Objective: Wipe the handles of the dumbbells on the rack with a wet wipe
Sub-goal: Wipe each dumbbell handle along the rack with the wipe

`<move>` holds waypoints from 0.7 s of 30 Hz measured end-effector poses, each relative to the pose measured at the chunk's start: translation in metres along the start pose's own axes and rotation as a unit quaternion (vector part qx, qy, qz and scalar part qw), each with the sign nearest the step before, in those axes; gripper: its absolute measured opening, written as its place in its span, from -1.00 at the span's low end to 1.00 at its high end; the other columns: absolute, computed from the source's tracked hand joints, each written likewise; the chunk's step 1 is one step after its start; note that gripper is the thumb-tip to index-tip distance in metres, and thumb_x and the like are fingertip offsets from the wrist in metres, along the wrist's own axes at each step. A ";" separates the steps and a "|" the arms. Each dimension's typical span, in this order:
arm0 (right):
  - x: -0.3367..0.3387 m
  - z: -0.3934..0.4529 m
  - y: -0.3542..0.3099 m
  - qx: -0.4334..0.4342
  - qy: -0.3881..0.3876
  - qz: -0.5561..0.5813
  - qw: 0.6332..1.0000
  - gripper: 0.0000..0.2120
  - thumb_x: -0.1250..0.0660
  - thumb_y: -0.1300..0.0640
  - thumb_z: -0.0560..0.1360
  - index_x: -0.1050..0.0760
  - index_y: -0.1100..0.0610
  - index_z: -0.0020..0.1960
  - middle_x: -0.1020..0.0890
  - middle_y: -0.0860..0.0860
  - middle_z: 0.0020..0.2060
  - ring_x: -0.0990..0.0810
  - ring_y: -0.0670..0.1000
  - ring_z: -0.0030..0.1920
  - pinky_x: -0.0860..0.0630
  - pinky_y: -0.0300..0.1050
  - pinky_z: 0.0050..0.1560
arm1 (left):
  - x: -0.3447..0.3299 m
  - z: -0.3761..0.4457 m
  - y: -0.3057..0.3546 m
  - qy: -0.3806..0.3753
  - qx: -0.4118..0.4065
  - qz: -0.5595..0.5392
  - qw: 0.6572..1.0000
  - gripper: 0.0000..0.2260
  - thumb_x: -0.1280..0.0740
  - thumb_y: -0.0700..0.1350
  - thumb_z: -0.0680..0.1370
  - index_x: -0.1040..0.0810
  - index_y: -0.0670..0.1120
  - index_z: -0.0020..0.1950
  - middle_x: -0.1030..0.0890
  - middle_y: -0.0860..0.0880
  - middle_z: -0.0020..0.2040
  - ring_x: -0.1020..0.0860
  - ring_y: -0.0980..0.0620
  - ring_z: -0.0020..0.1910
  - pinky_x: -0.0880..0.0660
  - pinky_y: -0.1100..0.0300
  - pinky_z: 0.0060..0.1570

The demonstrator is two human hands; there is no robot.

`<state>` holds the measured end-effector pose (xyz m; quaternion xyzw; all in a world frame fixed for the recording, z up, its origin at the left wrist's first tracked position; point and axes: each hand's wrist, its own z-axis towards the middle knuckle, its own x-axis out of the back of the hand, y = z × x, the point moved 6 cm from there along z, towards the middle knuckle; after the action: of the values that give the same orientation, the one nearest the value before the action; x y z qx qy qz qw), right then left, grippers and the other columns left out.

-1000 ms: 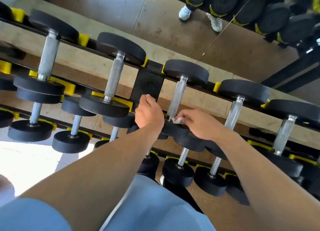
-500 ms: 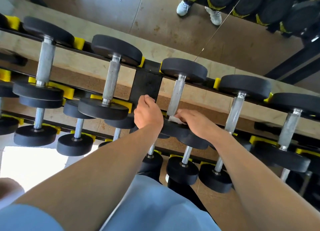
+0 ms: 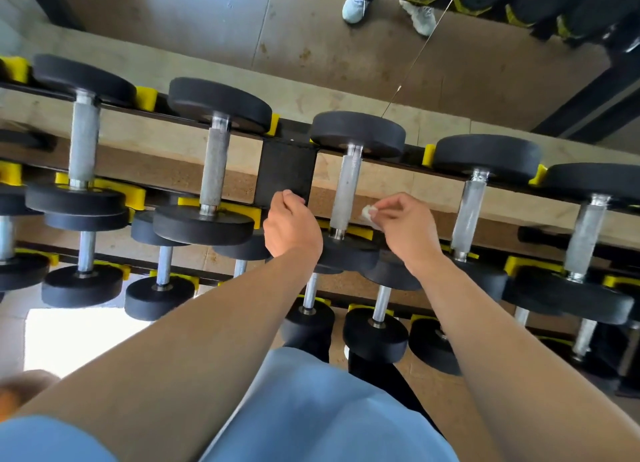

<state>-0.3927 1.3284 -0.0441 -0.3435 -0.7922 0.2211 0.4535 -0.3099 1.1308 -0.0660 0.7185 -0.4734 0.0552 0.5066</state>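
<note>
1. Your right hand sits right of the frame's centre, thumb and fingertips pinching a small crumpled white wet wipe. The wipe is just beside the lower part of the middle dumbbell handle; whether it touches the metal is hard to tell from this angle.
2. Your left hand is at the centre of the frame, fingers curled over the lower edge of the black upright plate of the rack; the grip looks firm, though the fingertips are partly hidden.
3. The handle stands nearly vertical in the frame between its upper black weight head and its lower head, which lies between your two wrists.
4. To the left along the top tier are two more dumbbells with knurled grey handles, one at centre left and one at far left. To the right are two with shinier handles, the nearer one just right of your right hand and the farther near the right edge.
5. Yellow cradles hold the heads on the black rails.
6. Lower tiers carry smaller dumbbells, partly covered by your forearms and blue shorts.
7. Open room lies between the handles, over the tan floor behind the rack.
8. At the top of the frame a mirror shows a pair of pale shoes.
</note>
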 end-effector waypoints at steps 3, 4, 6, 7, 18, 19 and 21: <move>-0.022 0.000 0.002 -0.039 -0.086 0.006 0.995 -0.80 -0.52 -0.03 0.47 -0.58 -0.05 0.04 -0.67 -0.18 -0.02 -0.60 -0.17 0.00 -0.53 -0.18 0.02 | -0.001 0.000 0.000 -0.001 0.003 0.004 1.000 -0.65 0.00 0.00 0.70 -0.56 -0.02 -0.02 -0.55 0.04 -0.17 -0.49 0.04 -0.20 -0.35 0.13 -0.17; -0.031 -0.001 0.002 -0.051 -0.122 -0.009 0.991 -0.76 -0.53 -0.03 0.45 -0.56 -0.05 0.05 -0.68 -0.15 0.01 -0.61 -0.14 0.01 -0.56 -0.10 0.09 | -0.001 0.001 -0.001 -0.002 0.002 0.003 1.000 -0.65 0.00 0.00 0.70 -0.56 -0.02 -0.01 -0.55 0.04 -0.18 -0.49 0.05 -0.20 -0.35 0.13 -0.17; -0.038 -0.001 0.001 -0.055 -0.150 -0.032 0.987 -0.72 -0.55 -0.01 0.43 -0.54 -0.02 0.07 -0.70 -0.10 0.02 -0.65 -0.11 0.00 -0.58 -0.01 0.16 | -0.001 0.001 -0.002 -0.001 0.002 0.002 1.000 -0.65 0.00 0.00 0.70 -0.56 -0.03 -0.02 -0.54 0.05 -0.20 -0.48 0.08 -0.22 -0.34 0.13 -0.18; -0.037 0.000 -0.001 -0.043 -0.148 -0.046 0.987 -0.73 -0.55 0.01 0.43 -0.55 -0.01 0.06 -0.72 -0.09 -0.01 -0.66 -0.11 -0.02 -0.58 0.00 0.15 | -0.001 0.001 -0.002 0.000 0.002 0.002 1.000 -0.65 0.00 0.00 0.70 -0.56 -0.03 -0.02 -0.54 0.05 -0.20 -0.47 0.10 -0.23 -0.34 0.12 -0.19; -0.023 -0.022 -0.043 0.185 -0.198 -0.191 0.943 -0.86 -0.38 0.07 0.58 -0.65 -0.07 0.11 -0.66 -0.21 -0.06 -0.61 -0.23 -0.05 -0.51 -0.30 -0.02 | 0.000 0.000 0.001 0.015 -0.005 0.011 1.000 -0.64 -0.01 0.03 0.71 -0.57 -0.02 -0.02 -0.49 0.13 -0.24 -0.45 0.15 -0.25 -0.28 0.21 -0.35; -0.016 -0.026 -0.048 0.195 -0.210 -0.149 0.946 -0.86 -0.38 0.07 0.58 -0.64 -0.07 0.12 -0.66 -0.23 -0.06 -0.62 -0.23 -0.04 -0.52 -0.31 0.01 | 0.000 -0.001 0.002 0.018 -0.005 0.012 1.000 -0.64 -0.01 0.03 0.71 -0.57 -0.03 -0.02 -0.49 0.13 -0.24 -0.45 0.15 -0.26 -0.27 0.24 -0.36; -0.002 -0.029 -0.049 0.161 -0.227 0.011 0.960 -0.86 -0.38 0.14 0.58 -0.62 -0.05 0.10 -0.70 -0.18 -0.04 -0.66 -0.17 0.02 -0.57 -0.23 0.12 | 0.001 0.000 0.002 0.021 -0.008 0.012 1.000 -0.64 -0.02 0.04 0.71 -0.57 -0.03 -0.01 -0.49 0.12 -0.24 -0.45 0.14 -0.26 -0.29 0.21 -0.34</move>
<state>-0.3834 1.2951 0.0015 -0.2152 -0.8243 0.4228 0.3089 -0.3105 1.1302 -0.0638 0.7074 -0.4718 0.0727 0.5213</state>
